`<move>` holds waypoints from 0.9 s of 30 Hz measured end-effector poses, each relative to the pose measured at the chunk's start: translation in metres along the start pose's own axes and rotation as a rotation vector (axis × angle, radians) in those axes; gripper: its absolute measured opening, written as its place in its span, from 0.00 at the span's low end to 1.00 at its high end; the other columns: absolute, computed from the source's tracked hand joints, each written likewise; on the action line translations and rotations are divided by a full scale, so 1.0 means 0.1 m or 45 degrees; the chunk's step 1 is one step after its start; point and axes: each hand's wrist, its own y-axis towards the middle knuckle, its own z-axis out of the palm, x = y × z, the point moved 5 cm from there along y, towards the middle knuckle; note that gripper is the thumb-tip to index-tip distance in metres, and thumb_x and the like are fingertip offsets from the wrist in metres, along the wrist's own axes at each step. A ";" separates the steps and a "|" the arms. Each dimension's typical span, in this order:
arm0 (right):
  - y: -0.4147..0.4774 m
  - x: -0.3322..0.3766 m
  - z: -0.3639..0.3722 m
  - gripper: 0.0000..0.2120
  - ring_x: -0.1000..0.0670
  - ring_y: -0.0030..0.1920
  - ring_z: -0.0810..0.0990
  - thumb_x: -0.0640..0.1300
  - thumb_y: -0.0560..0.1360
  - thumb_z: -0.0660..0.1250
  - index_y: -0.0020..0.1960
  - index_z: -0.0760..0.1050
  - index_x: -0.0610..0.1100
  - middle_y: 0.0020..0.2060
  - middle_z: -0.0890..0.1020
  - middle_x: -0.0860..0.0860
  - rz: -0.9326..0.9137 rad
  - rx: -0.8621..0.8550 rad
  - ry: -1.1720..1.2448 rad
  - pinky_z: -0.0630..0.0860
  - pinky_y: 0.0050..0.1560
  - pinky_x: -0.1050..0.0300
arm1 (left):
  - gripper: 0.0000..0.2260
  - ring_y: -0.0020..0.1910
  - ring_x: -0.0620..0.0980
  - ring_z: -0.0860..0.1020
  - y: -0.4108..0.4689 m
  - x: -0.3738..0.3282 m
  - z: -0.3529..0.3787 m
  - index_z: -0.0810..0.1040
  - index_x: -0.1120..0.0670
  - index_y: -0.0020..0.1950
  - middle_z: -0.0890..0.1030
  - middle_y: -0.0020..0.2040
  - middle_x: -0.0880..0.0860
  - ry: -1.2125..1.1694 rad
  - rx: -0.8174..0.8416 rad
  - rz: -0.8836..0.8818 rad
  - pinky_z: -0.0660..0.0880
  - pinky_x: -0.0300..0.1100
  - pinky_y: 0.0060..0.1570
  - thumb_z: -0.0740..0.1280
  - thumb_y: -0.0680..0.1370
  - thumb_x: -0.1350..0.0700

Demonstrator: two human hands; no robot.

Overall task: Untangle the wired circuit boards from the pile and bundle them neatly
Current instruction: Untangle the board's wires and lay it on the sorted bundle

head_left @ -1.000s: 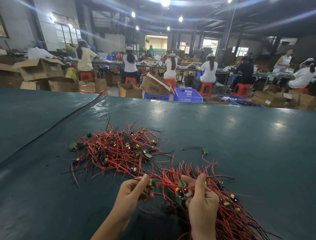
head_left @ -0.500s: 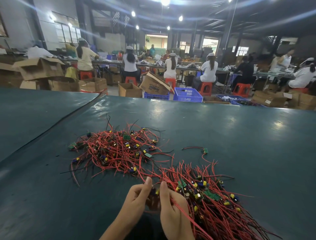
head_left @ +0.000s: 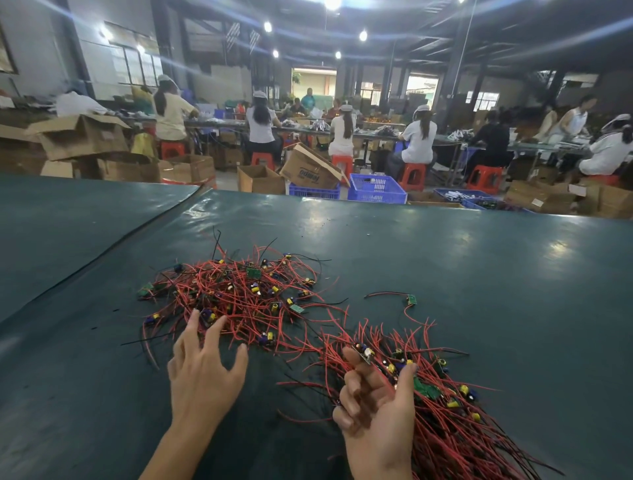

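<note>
Wired circuit boards (head_left: 239, 294) lie tangled mid-frame on the tabletop (head_left: 479, 274). Left hand (head_left: 202, 377), grip spread, hovers at their near edge; right hand (head_left: 373, 411) curls round the gathered bundle (head_left: 445, 411), lower right. Next, probably: pinch one board free.

Dim factory hall: bright ceiling lamps (head_left: 333, 4), windows (head_left: 137, 66) at left, cardboard boxes (head_left: 82, 137), blue crates (head_left: 376, 188), red stools (head_left: 412, 174), workers (head_left: 419, 137) seated at long tables (head_left: 534, 148).

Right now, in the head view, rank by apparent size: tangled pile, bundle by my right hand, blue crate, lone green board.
1. bundle, nearest the camera
2. tangled pile
3. blue crate, far off
4. lone green board
</note>
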 end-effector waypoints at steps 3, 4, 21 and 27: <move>-0.01 -0.01 0.02 0.43 0.53 0.21 0.64 0.74 0.67 0.52 0.52 0.84 0.38 0.27 0.72 0.49 0.025 0.031 0.099 0.61 0.18 0.62 | 0.30 0.77 0.56 0.54 0.04 0.17 0.13 0.57 0.45 0.77 0.49 0.80 0.52 0.169 0.271 -0.119 0.57 0.57 0.72 0.61 0.78 0.39; -0.01 -0.01 0.02 0.42 0.53 0.21 0.64 0.74 0.67 0.52 0.53 0.84 0.40 0.28 0.73 0.49 0.018 0.035 0.121 0.61 0.18 0.62 | 0.30 0.77 0.54 0.54 0.04 0.20 0.16 0.56 0.44 0.78 0.52 0.80 0.51 0.238 0.312 -0.128 0.56 0.55 0.73 0.58 0.78 0.37; -0.03 -0.01 0.04 0.35 0.54 0.22 0.66 0.69 0.70 0.55 0.54 0.82 0.42 0.29 0.74 0.49 -0.114 0.013 -0.057 0.62 0.19 0.63 | 0.29 0.68 0.52 0.67 0.11 0.15 0.27 0.64 0.42 0.75 0.72 0.68 0.47 0.236 0.244 0.016 0.62 0.52 0.65 0.58 0.76 0.33; -0.03 -0.01 0.05 0.35 0.55 0.22 0.66 0.69 0.69 0.56 0.53 0.82 0.41 0.29 0.74 0.50 -0.124 0.024 -0.090 0.63 0.19 0.63 | 0.26 0.57 0.51 0.75 0.25 -0.03 0.29 0.75 0.43 0.64 0.79 0.51 0.45 -0.014 0.129 0.113 0.67 0.52 0.58 0.62 0.71 0.30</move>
